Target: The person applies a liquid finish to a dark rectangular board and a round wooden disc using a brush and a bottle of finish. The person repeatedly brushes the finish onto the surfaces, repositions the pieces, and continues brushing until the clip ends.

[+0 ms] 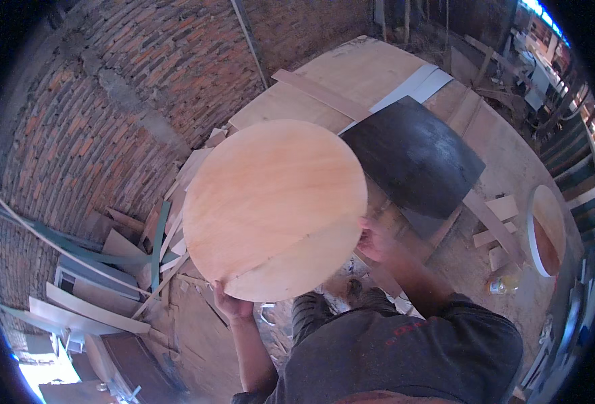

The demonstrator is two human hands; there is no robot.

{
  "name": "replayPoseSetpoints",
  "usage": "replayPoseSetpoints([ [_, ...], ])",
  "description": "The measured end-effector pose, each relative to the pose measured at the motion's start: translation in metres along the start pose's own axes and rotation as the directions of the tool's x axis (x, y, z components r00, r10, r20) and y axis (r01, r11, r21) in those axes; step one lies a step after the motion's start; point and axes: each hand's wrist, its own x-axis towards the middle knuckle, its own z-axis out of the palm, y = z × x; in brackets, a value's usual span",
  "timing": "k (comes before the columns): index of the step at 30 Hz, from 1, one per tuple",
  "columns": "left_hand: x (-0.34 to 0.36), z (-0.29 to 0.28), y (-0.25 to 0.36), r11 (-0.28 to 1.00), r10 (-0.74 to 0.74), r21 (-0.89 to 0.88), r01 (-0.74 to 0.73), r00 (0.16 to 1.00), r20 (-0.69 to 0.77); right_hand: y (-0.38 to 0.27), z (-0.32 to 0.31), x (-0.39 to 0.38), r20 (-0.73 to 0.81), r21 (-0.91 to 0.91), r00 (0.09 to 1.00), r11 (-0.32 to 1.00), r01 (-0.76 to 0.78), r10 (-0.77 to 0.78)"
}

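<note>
A large round board of pale wood (277, 202) is held up in front of me, with a seam running across its lower part. My left hand (233, 304) grips its lower left edge, thumb on the face and the other fingers mostly hidden behind. At the lower right edge, my right hand (377, 242) is closed on the rim. Just beyond the board, on the right, lies a dark rectangular panel (418, 161), partly covered by the board's edge.
A wide wooden worktop (351, 64) carries a long plank (321, 93) and white strips (415, 86). Another round piece with a white rim (546, 232) is at the right, near a small bottle (503, 284). Offcuts (95, 306) crowd the left by a brick wall (129, 101).
</note>
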Motion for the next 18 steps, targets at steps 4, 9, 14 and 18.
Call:
replayPoseSetpoints([
  [4, 0.098, -0.021, 0.025, 0.999, -0.04, -0.021, 0.04, 0.999, -0.005, 0.02, 0.011, 0.099, -0.066, 0.094, 0.996, 0.994, -0.051, 0.058],
  [9, 0.257, 0.001, 0.018, 0.993, -0.074, 0.097, 0.071, 0.997, 0.033, 0.007, 0.035, 0.206, -0.101, 0.115, 0.993, 0.991, 0.07, -0.059],
  [14, 0.438, 0.0, -0.01, 0.976, -0.219, 0.034, 0.217, 0.966, 0.14, -0.042, 0.064, 0.306, -0.166, 0.088, 0.971, 0.978, 0.189, -0.172],
  [18, 0.555, -0.024, -0.034, 0.947, -0.319, 0.107, 0.303, 0.924, 0.211, -0.064, 0.058, 0.371, -0.116, 0.063, 0.969, 0.972, 0.225, -0.217],
])
